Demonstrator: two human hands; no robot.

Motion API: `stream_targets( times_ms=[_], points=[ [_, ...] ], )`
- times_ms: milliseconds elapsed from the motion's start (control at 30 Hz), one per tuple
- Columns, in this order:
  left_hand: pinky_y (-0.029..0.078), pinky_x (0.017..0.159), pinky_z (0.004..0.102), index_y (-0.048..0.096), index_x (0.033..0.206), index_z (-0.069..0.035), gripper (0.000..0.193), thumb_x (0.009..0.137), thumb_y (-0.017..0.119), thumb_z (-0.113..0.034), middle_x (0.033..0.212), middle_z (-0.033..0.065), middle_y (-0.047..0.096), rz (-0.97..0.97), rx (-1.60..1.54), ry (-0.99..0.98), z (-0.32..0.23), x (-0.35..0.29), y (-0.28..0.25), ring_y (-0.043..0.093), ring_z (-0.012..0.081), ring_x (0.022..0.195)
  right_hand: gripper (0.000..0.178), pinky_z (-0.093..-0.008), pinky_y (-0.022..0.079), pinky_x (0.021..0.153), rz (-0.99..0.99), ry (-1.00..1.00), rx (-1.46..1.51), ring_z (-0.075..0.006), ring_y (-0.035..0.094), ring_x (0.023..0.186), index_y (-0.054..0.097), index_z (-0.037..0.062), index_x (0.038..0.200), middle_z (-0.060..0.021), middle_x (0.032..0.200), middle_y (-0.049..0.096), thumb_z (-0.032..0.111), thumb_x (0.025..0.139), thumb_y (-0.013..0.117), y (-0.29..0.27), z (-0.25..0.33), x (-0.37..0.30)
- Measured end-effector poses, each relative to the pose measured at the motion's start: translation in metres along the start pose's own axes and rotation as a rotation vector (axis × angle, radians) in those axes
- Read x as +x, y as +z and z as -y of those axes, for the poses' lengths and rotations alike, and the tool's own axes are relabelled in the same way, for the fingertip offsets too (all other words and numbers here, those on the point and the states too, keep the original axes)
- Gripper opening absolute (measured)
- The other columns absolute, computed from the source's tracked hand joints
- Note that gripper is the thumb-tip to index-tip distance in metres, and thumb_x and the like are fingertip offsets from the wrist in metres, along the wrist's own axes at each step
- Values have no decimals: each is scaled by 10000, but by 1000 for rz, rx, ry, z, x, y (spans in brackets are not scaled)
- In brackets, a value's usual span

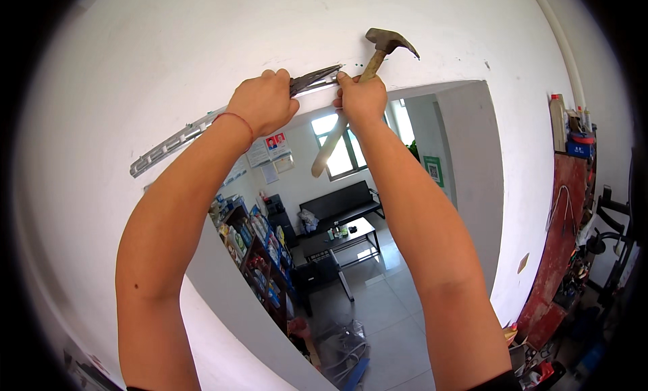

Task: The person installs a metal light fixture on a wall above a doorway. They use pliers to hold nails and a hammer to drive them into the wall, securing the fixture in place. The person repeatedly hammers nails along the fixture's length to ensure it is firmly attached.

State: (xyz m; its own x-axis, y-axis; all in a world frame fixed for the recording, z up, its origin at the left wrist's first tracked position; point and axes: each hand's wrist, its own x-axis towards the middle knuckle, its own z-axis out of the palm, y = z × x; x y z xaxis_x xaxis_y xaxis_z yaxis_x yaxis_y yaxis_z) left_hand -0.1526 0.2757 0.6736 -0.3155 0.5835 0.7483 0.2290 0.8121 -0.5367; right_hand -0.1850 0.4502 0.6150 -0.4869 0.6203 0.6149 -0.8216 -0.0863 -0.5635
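Hold the pliers steady in the left hand, clenched round them, tips close to the white wall. Grasp the hammer firmly in the right hand — mind the thumb near those tips. Let the metal rail lie evenly along the wall, above the doorway. Beyond — black sofa, low table, grey tiled floor.

The hammer looks dull metal at its head, smooth wood along its handle. By the doorway's upper edge, the pliers look matt metal, the rail shiny metal.
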Motion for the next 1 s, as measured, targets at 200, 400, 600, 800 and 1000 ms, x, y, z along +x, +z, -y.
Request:
stream_targets(
  times_ms=[200,400,600,800,1000],
  points=[
    [589,816,459,615,1041,17,328,916,596,-286,1015,220,682,7,4,-5,2,1,2,718,376,880,278,-325,507,430,-1,-1,5,-184,664,525,525,11,999,-82,702,657,174,946,744,0,0,-1],
    [589,821,459,618,1050,18,332,918,596,-286,1026,220,683,-4,-3,5,2,1,2,719,377,887,274,-326,509,434,9,-16,-2,-182,663,528,521,11,1003,-84,704,656,169,949,739,-1,0,1],
    [590,827,458,623,1055,17,328,920,600,-280,1029,220,684,20,8,-22,-1,0,0,720,378,895,277,-327,514,440,9,1,-1,-185,666,531,519,14,1002,-84,703,656,176,952,737,-1,1,-1],
    [589,836,456,624,1059,13,321,921,598,-276,1036,220,680,-2,15,-19,-2,-1,1,719,380,903,272,-333,509,429,9,-23,1,-194,660,515,519,9,993,-92,709,660,169,950,735,-2,0,2],
    [582,853,467,625,1065,8,307,922,592,-262,1049,216,679,13,-15,-26,0,1,3,713,384,919,409,-444,541,670,-157,-327,-242,-326,697,703,551,-34,930,-169,733,655,362,1019,608,-13,-12,5]
  ],
)
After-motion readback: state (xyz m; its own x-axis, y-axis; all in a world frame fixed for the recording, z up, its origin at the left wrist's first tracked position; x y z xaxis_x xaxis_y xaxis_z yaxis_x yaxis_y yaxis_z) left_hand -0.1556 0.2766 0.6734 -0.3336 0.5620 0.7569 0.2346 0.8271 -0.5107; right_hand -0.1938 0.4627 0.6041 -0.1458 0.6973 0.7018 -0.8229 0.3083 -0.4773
